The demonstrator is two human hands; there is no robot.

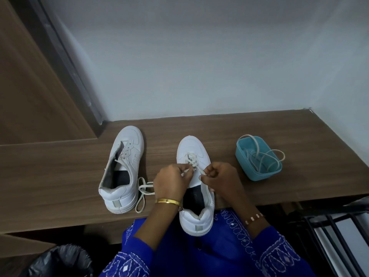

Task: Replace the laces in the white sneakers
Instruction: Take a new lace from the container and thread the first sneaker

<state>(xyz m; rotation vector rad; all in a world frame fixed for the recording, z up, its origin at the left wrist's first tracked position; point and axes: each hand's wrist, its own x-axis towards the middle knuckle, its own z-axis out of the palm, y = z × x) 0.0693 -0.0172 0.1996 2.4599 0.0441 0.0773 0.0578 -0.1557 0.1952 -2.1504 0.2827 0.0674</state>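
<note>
On the wooden shelf, near sneaker half-laced. Left hand and right hand each pinch a lace end. Risk: uneven pull skews lengths; heel overhangs edge, could tip.

Wooden counter bounded at the rear by a white wall and at the left by a raised wooden panel. Obstacles, left to right: unlaced sneaker, loose lace just beside its heel, centre sneaker, teal tub with laces spilling over its rim. Open lanes lie between sneakers, between centre sneaker and tub, and along the left and far right counter.
</note>
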